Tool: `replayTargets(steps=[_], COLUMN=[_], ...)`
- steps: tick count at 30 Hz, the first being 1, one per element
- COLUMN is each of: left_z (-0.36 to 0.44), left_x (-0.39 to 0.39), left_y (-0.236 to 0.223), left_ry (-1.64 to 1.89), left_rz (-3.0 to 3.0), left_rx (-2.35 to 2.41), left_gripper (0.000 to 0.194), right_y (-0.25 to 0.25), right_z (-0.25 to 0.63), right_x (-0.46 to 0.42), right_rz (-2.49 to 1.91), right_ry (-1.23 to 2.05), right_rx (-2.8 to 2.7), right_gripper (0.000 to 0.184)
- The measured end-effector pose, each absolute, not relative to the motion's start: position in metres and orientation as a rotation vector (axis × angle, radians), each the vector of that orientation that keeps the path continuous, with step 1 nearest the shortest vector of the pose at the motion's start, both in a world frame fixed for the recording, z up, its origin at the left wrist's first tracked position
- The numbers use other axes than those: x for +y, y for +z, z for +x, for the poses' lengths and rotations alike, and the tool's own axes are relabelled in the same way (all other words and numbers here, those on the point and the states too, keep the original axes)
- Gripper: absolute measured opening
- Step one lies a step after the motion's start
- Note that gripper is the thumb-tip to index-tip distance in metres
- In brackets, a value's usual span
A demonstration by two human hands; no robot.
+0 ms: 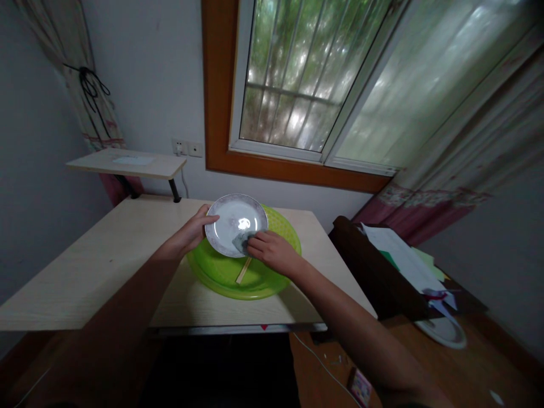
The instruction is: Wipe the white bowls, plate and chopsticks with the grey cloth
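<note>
A white plate (pixel 227 222) with a grey patterned rim is tilted above a green basin (pixel 255 290). My left hand (pixel 196 228) grips the plate's left rim, thumb on the upper face. Pressed against the plate's lower right is a grey-green cloth (pixel 241 242), bunched under the closed fingers of my right hand (pixel 272 249). A pair of pale chopsticks (pixel 243 271) lies in the basin, their upper ends hidden behind the plate. What else the basin holds behind the plate is hidden.
The basin stands on a light wooden desk (pixel 127 249). A raised shelf (pixel 144 163) is at its back left. To the right, a dark brown piece of furniture (pixel 365 272) bears papers (pixel 403 255). A window (pixel 297 85) is behind the desk; a cable (pixel 321 362) trails across the floor.
</note>
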State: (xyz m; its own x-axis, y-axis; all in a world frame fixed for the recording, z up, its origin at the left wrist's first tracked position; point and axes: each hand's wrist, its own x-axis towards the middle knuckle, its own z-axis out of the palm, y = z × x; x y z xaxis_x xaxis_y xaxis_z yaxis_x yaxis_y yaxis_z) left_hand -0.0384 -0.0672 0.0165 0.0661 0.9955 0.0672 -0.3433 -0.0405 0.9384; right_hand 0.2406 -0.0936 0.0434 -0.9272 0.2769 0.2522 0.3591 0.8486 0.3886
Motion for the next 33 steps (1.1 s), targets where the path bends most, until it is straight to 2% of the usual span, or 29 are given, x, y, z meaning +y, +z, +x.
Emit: replayTargets(steps=[9, 15, 21, 29, 33], left_z=[-0.03, -0.024, -0.008, 0.002, 0.003], left_x=[-0.052, -0.036, -0.037, -0.038, -0.036], left_y=[0.042, 0.034, 0.029, 0.02, 0.021], left_ry=[1.145, 1.216, 1.438, 1.612, 1.637], left_rz=[0.995, 1.072, 1.114, 0.955, 0.908], left_rx=[0.809, 0.783, 0.78, 0.709, 0.712], left_gripper=[0.044, 0.04, 0.046, 0.043, 0.044], right_y=[0.06, 0.066, 0.059, 0.032, 0.022], right_z=[0.263, 0.271, 0.257, 0.207, 0.18], right_x=[-0.07, -0.054, -0.053, -0.087, -0.098], right_rz=[-0.515, -0.564, -0.919, -1.096, -0.928], right_ry=[-0.617, -0.662, -0.737, -0.36, -0.057], right_rx=[-2.955, -2.924, -2.746, -2.608, -2.548], right_gripper=[0.026, 0.033, 0.023, 0.026, 0.048])
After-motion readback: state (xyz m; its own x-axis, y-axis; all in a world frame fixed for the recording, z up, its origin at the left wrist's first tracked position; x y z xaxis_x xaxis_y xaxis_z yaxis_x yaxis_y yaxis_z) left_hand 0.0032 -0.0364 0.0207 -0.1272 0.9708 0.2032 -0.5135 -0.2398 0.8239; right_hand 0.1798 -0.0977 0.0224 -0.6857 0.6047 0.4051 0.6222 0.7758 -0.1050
